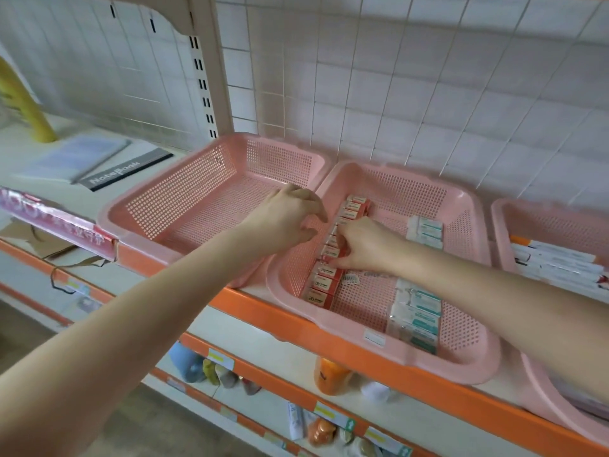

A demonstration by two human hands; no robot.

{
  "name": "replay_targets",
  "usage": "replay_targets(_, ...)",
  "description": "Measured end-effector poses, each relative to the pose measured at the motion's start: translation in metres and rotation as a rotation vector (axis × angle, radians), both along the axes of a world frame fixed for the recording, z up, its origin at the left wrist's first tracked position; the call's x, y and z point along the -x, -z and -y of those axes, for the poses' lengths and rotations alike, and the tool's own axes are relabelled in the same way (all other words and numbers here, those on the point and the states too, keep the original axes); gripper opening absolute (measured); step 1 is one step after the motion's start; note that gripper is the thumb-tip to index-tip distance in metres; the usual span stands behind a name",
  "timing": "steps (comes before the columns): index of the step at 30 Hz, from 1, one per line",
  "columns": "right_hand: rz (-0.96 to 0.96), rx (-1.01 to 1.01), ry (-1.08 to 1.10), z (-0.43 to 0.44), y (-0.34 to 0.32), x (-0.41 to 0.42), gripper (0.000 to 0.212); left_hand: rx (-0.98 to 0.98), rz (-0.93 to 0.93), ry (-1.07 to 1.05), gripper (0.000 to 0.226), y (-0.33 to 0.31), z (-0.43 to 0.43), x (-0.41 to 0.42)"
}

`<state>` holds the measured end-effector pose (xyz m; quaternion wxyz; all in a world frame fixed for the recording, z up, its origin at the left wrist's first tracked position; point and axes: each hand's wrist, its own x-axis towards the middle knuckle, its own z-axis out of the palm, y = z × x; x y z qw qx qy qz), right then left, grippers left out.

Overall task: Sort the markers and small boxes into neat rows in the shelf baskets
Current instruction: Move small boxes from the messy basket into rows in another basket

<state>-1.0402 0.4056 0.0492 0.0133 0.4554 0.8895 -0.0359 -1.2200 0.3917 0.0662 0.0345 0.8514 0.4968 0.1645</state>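
Head view: right hand [362, 247] pinches a red box [329, 253]; left hand [286, 219], at nine o'clock, is loosely curled and empty. Tugging may skew the row [321, 285].

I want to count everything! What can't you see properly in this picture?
- Head view: the right hand covers part of the red box row.
- Head view: the picture's right edge cuts off the markers.
- Head view: print on the white-teal boxes is too blurred to read.
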Motion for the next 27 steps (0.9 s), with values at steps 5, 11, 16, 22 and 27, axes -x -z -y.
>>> replay_targets(5,-0.062,-0.001,0.080,-0.012,-0.017,-0.019,0.027,0.032,0.056,0.027,0.025,-0.008,-0.008,-0.001)
replay_targets(11,0.149,0.289,0.129,-0.004,-0.012,-0.051,0.047,0.046,0.080,0.086,0.023,-0.010,-0.011,-0.029)
replay_targets(16,0.251,0.164,0.097,0.009,0.002,-0.055,0.033,0.054,0.028,0.160,0.027,-0.005,-0.009,-0.052)
replay_targets(22,-0.133,0.030,0.171,0.020,-0.019,-0.073,0.026,0.109,0.069,0.115,0.030,-0.004,-0.009,-0.051)
replay_targets(27,-0.347,-0.092,0.202,0.035,-0.025,-0.079,0.031,0.183,0.288,0.083,0.031,-0.005,0.002,-0.073)
